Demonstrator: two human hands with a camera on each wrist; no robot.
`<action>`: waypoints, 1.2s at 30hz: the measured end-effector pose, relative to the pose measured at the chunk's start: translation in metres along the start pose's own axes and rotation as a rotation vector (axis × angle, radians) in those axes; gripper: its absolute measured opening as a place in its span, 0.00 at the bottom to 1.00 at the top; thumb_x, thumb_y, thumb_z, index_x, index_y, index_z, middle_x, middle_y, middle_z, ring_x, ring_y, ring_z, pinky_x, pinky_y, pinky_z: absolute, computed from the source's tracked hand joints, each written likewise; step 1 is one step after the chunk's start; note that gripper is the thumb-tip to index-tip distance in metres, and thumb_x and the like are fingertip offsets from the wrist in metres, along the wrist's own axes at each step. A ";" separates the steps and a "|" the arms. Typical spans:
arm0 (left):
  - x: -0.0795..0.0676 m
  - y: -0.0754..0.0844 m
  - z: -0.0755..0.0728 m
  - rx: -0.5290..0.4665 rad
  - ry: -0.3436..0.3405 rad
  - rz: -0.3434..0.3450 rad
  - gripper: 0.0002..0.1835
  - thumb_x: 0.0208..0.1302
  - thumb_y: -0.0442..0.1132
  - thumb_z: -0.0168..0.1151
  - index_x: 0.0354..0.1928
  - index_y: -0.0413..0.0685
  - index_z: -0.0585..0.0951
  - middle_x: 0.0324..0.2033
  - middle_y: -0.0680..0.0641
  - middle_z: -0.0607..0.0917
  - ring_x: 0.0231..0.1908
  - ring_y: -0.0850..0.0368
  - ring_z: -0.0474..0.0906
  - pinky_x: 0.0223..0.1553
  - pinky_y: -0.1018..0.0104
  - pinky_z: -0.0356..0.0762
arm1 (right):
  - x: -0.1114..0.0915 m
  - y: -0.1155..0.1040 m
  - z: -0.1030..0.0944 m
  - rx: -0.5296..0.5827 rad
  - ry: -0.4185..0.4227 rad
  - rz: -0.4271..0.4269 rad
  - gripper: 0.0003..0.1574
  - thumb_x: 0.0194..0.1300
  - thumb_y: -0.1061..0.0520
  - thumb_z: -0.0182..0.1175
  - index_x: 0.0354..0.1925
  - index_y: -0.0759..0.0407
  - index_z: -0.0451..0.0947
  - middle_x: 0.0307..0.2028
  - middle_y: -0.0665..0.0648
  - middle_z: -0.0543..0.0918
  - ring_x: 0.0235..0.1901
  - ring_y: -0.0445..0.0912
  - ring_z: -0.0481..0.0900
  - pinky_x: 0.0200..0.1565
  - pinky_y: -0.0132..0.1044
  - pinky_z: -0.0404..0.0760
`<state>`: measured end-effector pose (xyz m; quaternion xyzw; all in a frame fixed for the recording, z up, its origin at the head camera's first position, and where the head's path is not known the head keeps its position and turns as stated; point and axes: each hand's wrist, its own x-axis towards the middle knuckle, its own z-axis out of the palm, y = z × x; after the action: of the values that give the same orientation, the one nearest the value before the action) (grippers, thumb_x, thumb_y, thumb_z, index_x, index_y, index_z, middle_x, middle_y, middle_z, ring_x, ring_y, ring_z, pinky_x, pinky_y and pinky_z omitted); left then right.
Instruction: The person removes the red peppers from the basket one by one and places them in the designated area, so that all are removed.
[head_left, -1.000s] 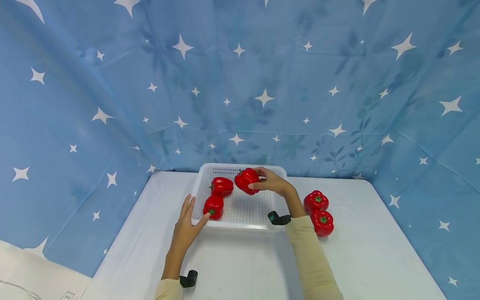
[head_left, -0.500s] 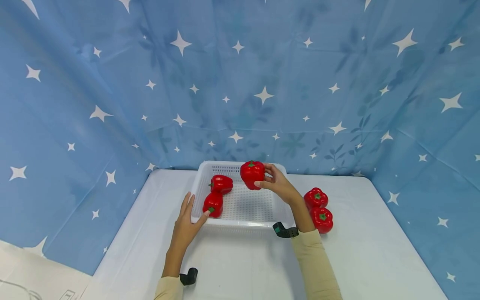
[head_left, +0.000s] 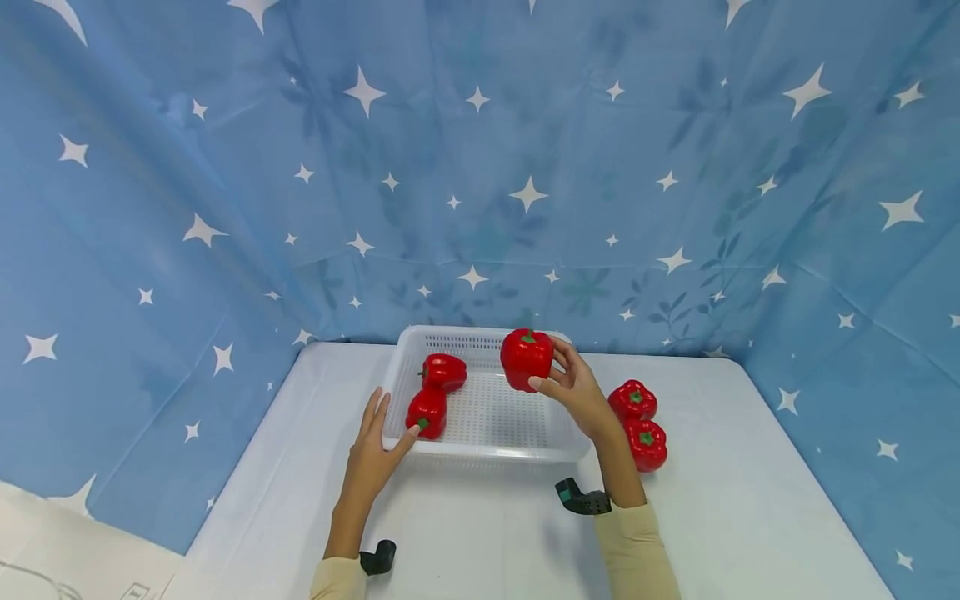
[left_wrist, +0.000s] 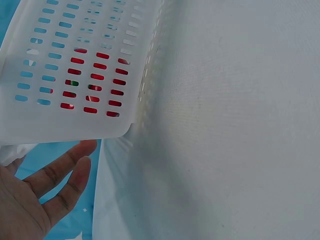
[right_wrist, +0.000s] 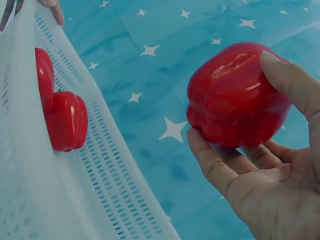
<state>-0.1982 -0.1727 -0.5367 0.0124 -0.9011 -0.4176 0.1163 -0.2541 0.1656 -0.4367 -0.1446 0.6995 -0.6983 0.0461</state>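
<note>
My right hand [head_left: 583, 400] holds a glossy red bell pepper [head_left: 527, 360] with a green stem over the right part of a white plastic basket [head_left: 487, 452]. The right wrist view shows the thumb on one side of this pepper [right_wrist: 235, 97] and the fingers below it. At the basket's front left corner rests my left hand [head_left: 369, 458], its fingers extended along the outside and its thumb at the front rim. Inside, on the left, a red bell pepper [head_left: 426, 411] lies in front of another bell pepper [head_left: 444, 372].
Right of the basket, on the white table [head_left: 735, 467], stand two more red bell peppers, a rear pepper [head_left: 632, 402] and a front pepper [head_left: 645, 444]. A blue star-patterned curtain [head_left: 480, 167] hangs behind and beside the table.
My right hand has moved right with the bell pepper, and the pepper has turned so its stem faces up. The left hand and the basket have stayed in place.
</note>
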 end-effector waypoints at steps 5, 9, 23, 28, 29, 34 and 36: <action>0.000 0.000 0.000 0.001 -0.007 -0.006 0.48 0.59 0.66 0.61 0.77 0.59 0.55 0.77 0.55 0.49 0.72 0.40 0.61 0.54 0.41 0.77 | -0.015 0.000 0.001 -0.009 0.030 -0.036 0.52 0.57 0.60 0.70 0.73 0.50 0.54 0.70 0.56 0.64 0.63 0.51 0.74 0.53 0.43 0.83; 0.001 0.000 0.001 -0.007 -0.009 -0.011 0.48 0.59 0.65 0.62 0.76 0.59 0.55 0.77 0.57 0.49 0.72 0.40 0.60 0.53 0.41 0.77 | -0.027 -0.002 0.000 -0.008 0.031 -0.043 0.53 0.56 0.63 0.70 0.72 0.53 0.52 0.69 0.57 0.64 0.61 0.43 0.74 0.52 0.41 0.84; 0.000 -0.001 0.001 -0.001 0.003 -0.003 0.48 0.59 0.64 0.62 0.76 0.59 0.55 0.77 0.55 0.49 0.72 0.40 0.61 0.54 0.41 0.76 | -0.065 -0.005 -0.004 0.020 0.072 -0.083 0.51 0.54 0.69 0.67 0.67 0.49 0.52 0.63 0.50 0.68 0.61 0.41 0.72 0.51 0.37 0.84; 0.002 -0.001 0.001 -0.005 0.004 -0.004 0.48 0.59 0.66 0.62 0.76 0.59 0.55 0.77 0.56 0.49 0.72 0.40 0.61 0.54 0.41 0.76 | -0.070 -0.005 -0.004 0.014 0.100 -0.091 0.51 0.55 0.69 0.67 0.68 0.49 0.52 0.63 0.51 0.68 0.60 0.42 0.73 0.50 0.37 0.85; 0.002 -0.001 0.001 -0.010 0.003 -0.006 0.48 0.59 0.66 0.62 0.76 0.60 0.55 0.77 0.56 0.49 0.72 0.40 0.61 0.54 0.41 0.76 | -0.071 -0.005 -0.005 0.011 0.107 -0.092 0.51 0.55 0.69 0.67 0.68 0.50 0.52 0.63 0.51 0.69 0.60 0.42 0.73 0.50 0.37 0.85; 0.001 -0.001 0.001 -0.020 -0.006 -0.015 0.48 0.59 0.65 0.63 0.76 0.59 0.55 0.77 0.57 0.49 0.72 0.41 0.60 0.53 0.41 0.77 | -0.079 -0.007 -0.008 -0.003 0.146 -0.100 0.51 0.54 0.70 0.67 0.70 0.53 0.53 0.63 0.51 0.69 0.60 0.43 0.73 0.50 0.36 0.84; 0.000 -0.001 0.001 -0.023 -0.011 -0.022 0.48 0.59 0.64 0.63 0.76 0.60 0.55 0.77 0.57 0.49 0.72 0.41 0.60 0.53 0.42 0.77 | -0.082 -0.009 -0.009 -0.006 0.168 -0.106 0.52 0.54 0.70 0.67 0.70 0.53 0.53 0.63 0.51 0.68 0.61 0.44 0.72 0.50 0.35 0.84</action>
<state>-0.1986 -0.1724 -0.5378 0.0186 -0.8966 -0.4293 0.1070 -0.1771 0.1966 -0.4393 -0.1222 0.6945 -0.7073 -0.0502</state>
